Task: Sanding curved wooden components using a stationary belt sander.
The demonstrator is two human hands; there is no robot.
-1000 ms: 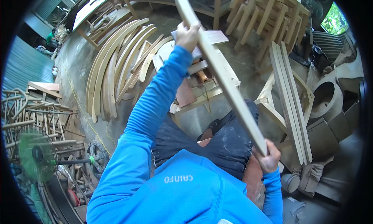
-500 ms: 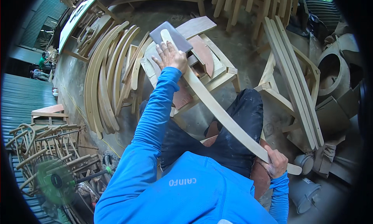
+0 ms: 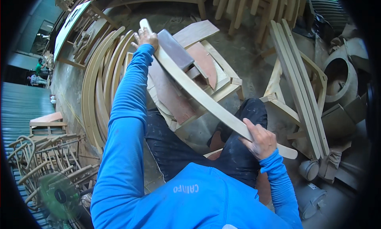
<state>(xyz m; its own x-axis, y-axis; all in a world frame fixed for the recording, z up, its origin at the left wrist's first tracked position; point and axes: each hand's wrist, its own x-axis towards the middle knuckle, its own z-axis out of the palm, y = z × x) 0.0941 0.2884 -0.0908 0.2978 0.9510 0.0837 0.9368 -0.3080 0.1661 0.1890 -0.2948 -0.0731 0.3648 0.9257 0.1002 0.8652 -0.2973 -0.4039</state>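
Note:
A long, pale, curved wooden slat (image 3: 202, 100) runs diagonally across my lap, from the far left to the near right. My left hand (image 3: 145, 39) grips it close to its far end, with some fingers hidden behind the wood. Toward the near end my right hand (image 3: 260, 141) is closed around the slat, and a short rounded tip sticks out past it. Just right of the slat's far half is a flat grey pad (image 3: 174, 48), on a low wooden stand (image 3: 212, 96) between my knees. Reddish-brown thin boards (image 3: 174, 96) also lie on that stand.
Several curved slats (image 3: 95, 82) lean in a bundle at my left. At right, straight wooden bars (image 3: 299, 90) rest on a wooden frame (image 3: 283, 106). A green fan (image 3: 59, 195) and stacked frames (image 3: 47, 153) are lower left. Two people (image 3: 38, 72) are far left.
The slat has moved left and turned, leaving the pad's top for its left side. My left hand has gone left and farther away; my right hand has moved up and left.

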